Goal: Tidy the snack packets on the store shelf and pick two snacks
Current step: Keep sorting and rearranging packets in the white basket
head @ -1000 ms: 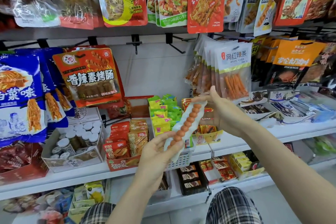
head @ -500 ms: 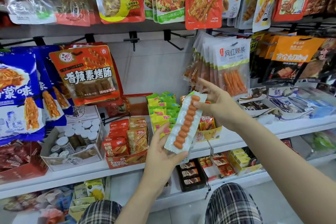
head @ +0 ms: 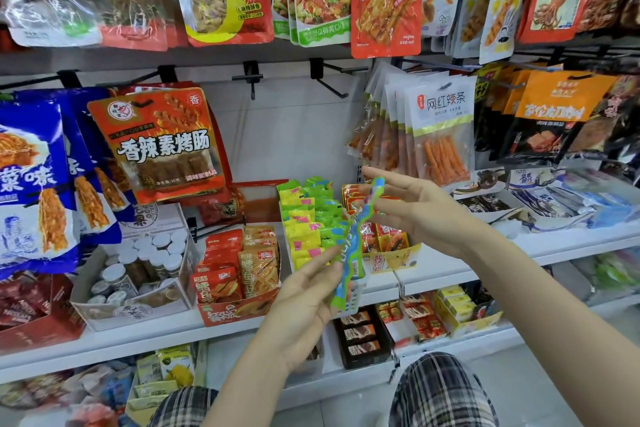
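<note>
Head cam, one frame. I see both hands up in front of the store shelf, w/ one long snack strip between them. Strip is turned edge-on to cam, green/blue printed side showing, tilted, top end toward right hand, bottom end toward left.

Left hand: fingers mostly straight, tips against lower part of strip; thumb side hidden behind packet, so I can't tell if it pinches or only props.

Right hand: fingers spread, fairly straight, touching upper end of strip; no clear curl round it.

Just behind strip, beyond left fingertips: basket of green/yellow packets. Left of left hand: red box of orange sachets. Above right hand: hanging clear packs of orange sticks (white header, red label). Plaid trousers below wrists.
</note>
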Available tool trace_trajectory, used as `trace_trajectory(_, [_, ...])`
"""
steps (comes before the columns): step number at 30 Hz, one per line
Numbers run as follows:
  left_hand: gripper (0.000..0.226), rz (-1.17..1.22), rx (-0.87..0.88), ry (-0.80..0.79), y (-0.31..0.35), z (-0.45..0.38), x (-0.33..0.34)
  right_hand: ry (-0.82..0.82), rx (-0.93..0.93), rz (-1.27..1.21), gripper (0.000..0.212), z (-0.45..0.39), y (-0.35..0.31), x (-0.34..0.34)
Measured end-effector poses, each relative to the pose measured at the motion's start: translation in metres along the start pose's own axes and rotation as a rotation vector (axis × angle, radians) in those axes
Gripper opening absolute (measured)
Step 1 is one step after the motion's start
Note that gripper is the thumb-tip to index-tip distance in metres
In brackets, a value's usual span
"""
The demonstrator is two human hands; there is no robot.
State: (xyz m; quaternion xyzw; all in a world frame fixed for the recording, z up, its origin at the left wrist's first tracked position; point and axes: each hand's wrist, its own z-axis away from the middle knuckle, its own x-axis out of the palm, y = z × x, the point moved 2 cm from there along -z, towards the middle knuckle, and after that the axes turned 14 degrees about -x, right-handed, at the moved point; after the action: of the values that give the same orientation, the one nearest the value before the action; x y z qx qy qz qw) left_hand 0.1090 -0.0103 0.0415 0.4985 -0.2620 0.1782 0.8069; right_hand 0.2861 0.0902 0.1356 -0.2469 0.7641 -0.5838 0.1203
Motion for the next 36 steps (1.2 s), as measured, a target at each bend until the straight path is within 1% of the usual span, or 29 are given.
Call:
trace_trajectory(2, [0.05, -0.188, 0.111, 0.18, 0.001, 0.001, -0.004, -0.022, 0.044, -0.026, 0.048, 0.002, -0.002, -0.002])
trace_trajectory(4, [0.057, -0.279, 0.198, 0.301, 0.001, 0.002, -0.006, -0.016, 0.087, -0.054, 0.046, 0.001, -0.005, -0.005])
trace_trajectory(6, [0.061, -0.326, 0.26, 0.349, 0.001, 0.001, -0.007, -0.005, 0.112, -0.073, 0.037, 0.0, -0.01, -0.006])
trace_trajectory(7, [0.057, -0.345, 0.284, 0.371, 0.002, 0.0, -0.007, -0.005, 0.114, -0.068, 0.032, -0.001, -0.011, -0.006])
trace_trajectory(8, [0.051, -0.359, 0.306, 0.387, 0.003, -0.002, -0.008, -0.003, 0.11, -0.031, 0.033, -0.001, -0.011, -0.006])
trace_trajectory(10, [0.044, -0.416, 0.338, 0.404, 0.005, -0.005, -0.008, 0.016, 0.087, 0.138, 0.036, -0.003, -0.012, -0.009])
trace_trajectory(14, [0.038, -0.577, 0.426, 0.44, 0.012, -0.013, -0.009, 0.105, 0.002, 0.45, 0.044, -0.007, -0.015, -0.016])
trace_trajectory(17, [0.038, -0.723, 0.524, 0.462, 0.022, -0.021, -0.009, 0.156, -0.027, 0.598, 0.049, -0.01, -0.02, -0.02])
trace_trajectory(21, [0.034, -0.869, 0.594, 0.534, 0.044, -0.041, -0.01, 0.127, 0.014, 0.742, 0.054, -0.011, -0.027, -0.024])
trace_trajectory(23, [0.033, -0.959, 0.602, 0.546, 0.053, -0.051, -0.008, 0.106, 0.016, 0.831, 0.045, -0.011, -0.031, -0.029])
trace_trajectory(24, [0.034, -0.992, 0.597, 0.539, 0.056, -0.055, -0.006, 0.105, -0.017, 0.876, 0.038, -0.01, -0.033, -0.031])
trace_trajectory(26, [0.042, -1.061, 0.566, 0.507, 0.058, -0.06, -0.002, 0.148, -0.145, 0.995, 0.026, -0.006, -0.039, -0.035])
trace_trajectory(27, [0.047, -1.15, 0.555, 0.499, 0.056, -0.061, -0.001, 0.184, -0.208, 1.06, 0.023, -0.004, -0.043, -0.038])
trace_trajectory(28, [0.05, -1.284, 0.557, 0.504, 0.053, -0.062, 0.0, 0.214, -0.251, 1.111, 0.023, -0.002, -0.045, -0.042])
trace_trajectory(30, [0.05, -1.51, 0.609, 0.522, 0.044, -0.062, -0.002, 0.229, -0.266, 1.151, 0.026, 0.003, -0.047, -0.048])
trace_trajectory(32, [0.049, -1.606, 0.624, 0.543, 0.035, -0.061, -0.008, 0.213, -0.255, 1.162, 0.029, 0.007, -0.047, -0.054])
trace_trajectory(34, [0.043, -1.736, 0.609, 0.566, 0.029, -0.062, -0.013, 0.203, -0.265, 1.183, 0.027, 0.01, -0.046, -0.057])
trace_trajectory(36, [0.042, -1.831, 0.6, 0.568, 0.025, -0.063, -0.016, 0.199, -0.272, 1.192, 0.027, 0.012, -0.045, -0.058])
